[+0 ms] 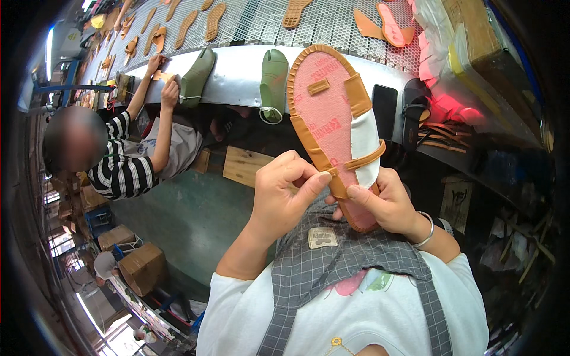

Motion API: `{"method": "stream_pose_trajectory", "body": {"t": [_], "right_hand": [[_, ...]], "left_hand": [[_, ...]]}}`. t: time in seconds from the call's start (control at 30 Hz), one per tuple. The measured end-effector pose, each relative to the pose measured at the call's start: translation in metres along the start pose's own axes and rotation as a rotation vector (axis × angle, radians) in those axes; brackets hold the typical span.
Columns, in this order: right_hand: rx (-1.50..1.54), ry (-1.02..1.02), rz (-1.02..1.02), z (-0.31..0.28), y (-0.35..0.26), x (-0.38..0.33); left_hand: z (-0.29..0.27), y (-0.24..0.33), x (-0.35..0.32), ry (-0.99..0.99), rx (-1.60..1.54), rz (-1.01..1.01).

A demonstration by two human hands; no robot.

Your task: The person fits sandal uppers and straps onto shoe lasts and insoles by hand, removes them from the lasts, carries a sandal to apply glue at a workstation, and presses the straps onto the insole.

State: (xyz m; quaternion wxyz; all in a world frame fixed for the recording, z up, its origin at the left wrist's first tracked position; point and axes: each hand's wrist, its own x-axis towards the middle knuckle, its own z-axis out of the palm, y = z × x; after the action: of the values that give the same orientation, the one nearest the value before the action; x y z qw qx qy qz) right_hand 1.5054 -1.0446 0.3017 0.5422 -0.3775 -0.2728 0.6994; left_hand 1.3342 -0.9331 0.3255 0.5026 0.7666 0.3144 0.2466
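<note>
Upright in front of me is an unfinished sandal (323, 113) with a pink insole board, tan edging and tan straps. A white band (363, 139) runs along its right side, crossed by a narrow tan strap (366, 155). My right hand (393, 204) grips the lower end, thumb on the front and fingers partly hidden behind. My left hand (284, 193) is closed, thumb and forefinger pinching the tan strap end (333, 175) at the sandal's lower left edge. Two green shoe lasts (198, 74) (274, 83) stand on the metal ledge beyond.
A mesh conveyor belt (249, 22) carries several tan soles and sandal parts. Right of the sandal lie a black phone (385, 105), a dark shoe (415, 107) and several strap strips (442, 137). At left a co-worker (127, 157) handles a tan piece. Cardboard boxes (142, 269) stand behind.
</note>
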Motion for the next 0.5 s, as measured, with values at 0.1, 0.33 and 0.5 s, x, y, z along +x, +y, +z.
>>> {"method": "stream_pose_trajectory", "body": {"t": [0.1,0.33,0.5], "right_hand": [[-0.034,-0.015,-0.018,-0.0025,0.0017,0.002],[-0.06,-0.01,-0.03,-0.0057,0.0035,0.0027],[-0.042,-0.002,-0.002,-0.0052,0.0039,0.0016]], "left_hand": [[0.0006,-0.0028,0.003,-0.002,0.014,0.007],[0.0022,-0.004,0.0048,-0.007,0.047,-0.078],[0.0003,-0.005,0.0046,-0.031,0.052,-0.105]]}}
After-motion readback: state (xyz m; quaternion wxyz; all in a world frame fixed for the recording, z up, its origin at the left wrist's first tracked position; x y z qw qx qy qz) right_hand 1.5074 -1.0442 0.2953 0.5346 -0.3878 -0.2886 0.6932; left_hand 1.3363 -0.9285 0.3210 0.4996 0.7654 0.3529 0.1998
